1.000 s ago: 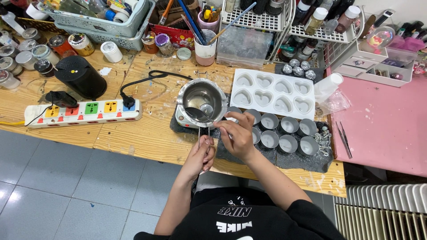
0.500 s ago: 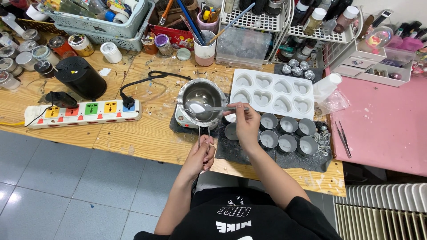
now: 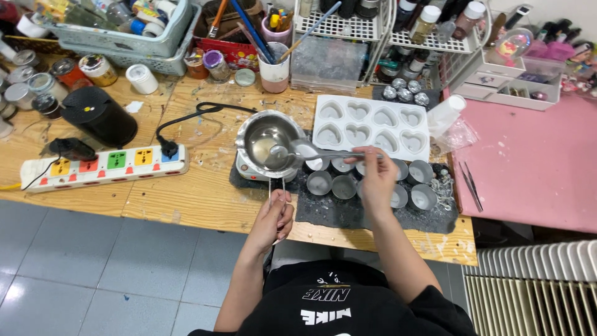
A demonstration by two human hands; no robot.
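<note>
Spoon (image 3: 305,150) pinched at its handle by right hand (image 3: 376,180) fingers, bowl loaded with pale melted wax, hovering just past rim of metal pot (image 3: 268,142), above small tins (image 3: 344,185). Left hand (image 3: 275,214) fingers closed round pot's wire handle (image 3: 277,186) at bench (image 3: 205,193) edge. Risk, by judgement: drips onto dark mat (image 3: 323,211) if spoon tilts; pot tipping off warmer if handle tugged.

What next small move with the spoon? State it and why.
Probably tip the spoon into the cup just under it. The right hand holds it level, its bowl past the pot rim and over the near cups, while the left hand steadies the pot's wire handle.
</note>
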